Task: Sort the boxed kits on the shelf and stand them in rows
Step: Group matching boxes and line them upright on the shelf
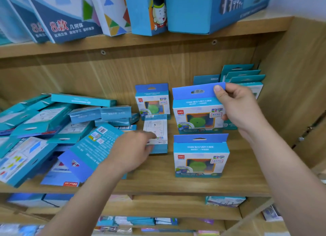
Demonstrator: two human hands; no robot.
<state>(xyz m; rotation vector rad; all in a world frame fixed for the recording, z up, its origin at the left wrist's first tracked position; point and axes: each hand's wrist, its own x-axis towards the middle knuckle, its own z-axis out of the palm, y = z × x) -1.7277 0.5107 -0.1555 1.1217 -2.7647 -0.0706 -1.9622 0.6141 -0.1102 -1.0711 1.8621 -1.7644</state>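
Note:
My right hand [237,106] grips the blue hang tab of an upright boxed kit [197,112] in the middle of the wooden shelf [158,181]. A matching kit [200,158] stands in front of it and another [152,101] stands to the left, further back. My left hand [132,151] rests blurred on a kit lying flat, back side up [156,130]; whether the fingers grip it is unclear. A jumbled pile of teal and blue kits [53,130] lies at the left. Several teal kits [243,77] stand in a row at the back right.
The shelf's wooden side wall [299,85] closes off the right. The shelf above [123,41] carries larger blue boxes [211,10] leaning at its edge. Lower shelves [158,209] hold more packets.

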